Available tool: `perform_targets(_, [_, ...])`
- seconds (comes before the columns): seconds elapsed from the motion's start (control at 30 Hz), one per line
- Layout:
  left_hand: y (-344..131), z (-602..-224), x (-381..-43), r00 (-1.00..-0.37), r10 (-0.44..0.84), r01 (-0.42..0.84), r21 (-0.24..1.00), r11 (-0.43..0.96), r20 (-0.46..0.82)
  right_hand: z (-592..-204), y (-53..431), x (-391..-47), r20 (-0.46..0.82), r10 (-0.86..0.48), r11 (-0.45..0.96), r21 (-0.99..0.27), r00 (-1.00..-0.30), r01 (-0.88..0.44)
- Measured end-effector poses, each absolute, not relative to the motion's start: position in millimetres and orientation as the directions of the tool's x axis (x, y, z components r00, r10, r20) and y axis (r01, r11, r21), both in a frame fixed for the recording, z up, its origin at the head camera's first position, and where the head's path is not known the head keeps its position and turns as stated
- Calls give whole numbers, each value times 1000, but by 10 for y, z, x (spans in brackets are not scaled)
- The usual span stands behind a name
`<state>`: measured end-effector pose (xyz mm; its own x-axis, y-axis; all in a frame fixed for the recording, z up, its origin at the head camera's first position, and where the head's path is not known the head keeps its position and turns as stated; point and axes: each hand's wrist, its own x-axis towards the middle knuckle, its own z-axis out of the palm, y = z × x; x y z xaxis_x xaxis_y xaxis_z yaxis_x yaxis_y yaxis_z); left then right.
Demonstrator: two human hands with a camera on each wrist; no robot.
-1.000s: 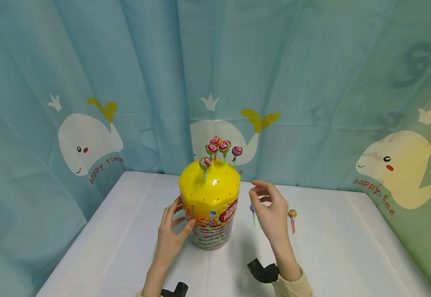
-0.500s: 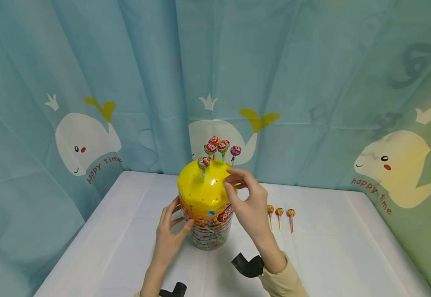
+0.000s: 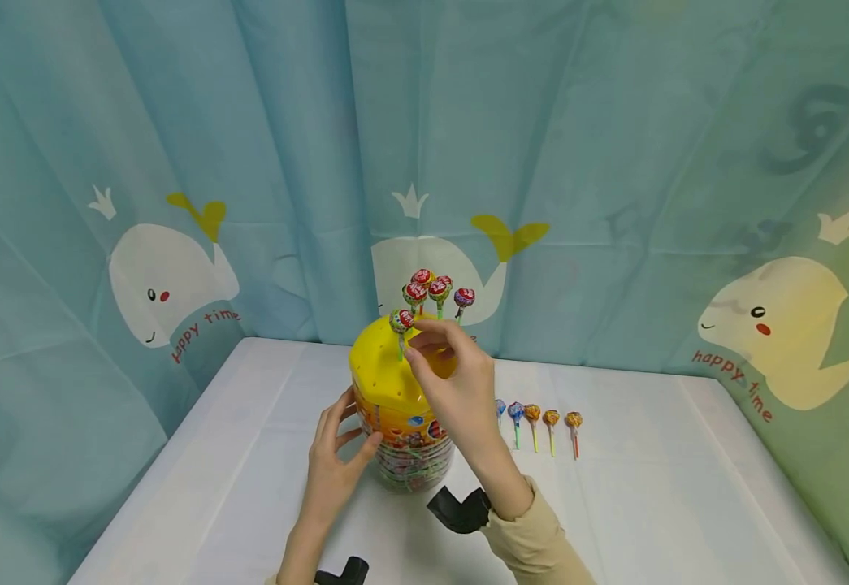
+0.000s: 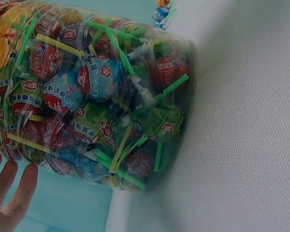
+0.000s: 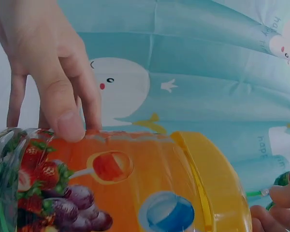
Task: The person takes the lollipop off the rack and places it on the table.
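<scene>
A tall clear candy jar [image 3: 415,467] full of wrapped lollipops stands upright, with a yellow lid [image 3: 376,361] dotted with small holes. Several lollipops stick up from the lid, the nearest a green-and-red one [image 3: 401,321]. My left hand [image 3: 332,467] holds the jar's left side, thumb in front and fingers round behind. Over the lid, my right hand [image 3: 461,390] has its index finger and thumb bent beside the nearest lollipop, with a gap between the tips. At the right wrist view's edge, this lollipop's head [image 5: 285,178] is partly covered by fingers [image 5: 285,195].
Several lollipops lie in a row on the white table [image 3: 651,471], right of the jar: blue-wrapped ones [image 3: 516,413] nearer it, orange-wrapped ones [image 3: 573,420] farther right. A blue curtain [image 3: 285,162] with whale prints hangs behind the table.
My right hand has moved left from above the table lollipops to the nearest lollipop on the lid. More of the table row shows. My left hand has stayed on the jar.
</scene>
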<state>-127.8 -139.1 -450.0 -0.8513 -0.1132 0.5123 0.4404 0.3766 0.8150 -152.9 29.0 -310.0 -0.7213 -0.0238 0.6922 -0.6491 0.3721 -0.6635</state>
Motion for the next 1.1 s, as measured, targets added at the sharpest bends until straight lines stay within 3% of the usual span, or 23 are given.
perform_targets(0.6, [-1389,-4500,-1276,-866,-124,409,829,381,484,-3086,185,-1576,657,-13,361,-700,-754,-616])
perform_targets(1.1, [-1370,-4528,-1302,-866,-141,388,822,417,480,-3025,171,-1573,730,12,318,-651,-684,-689])
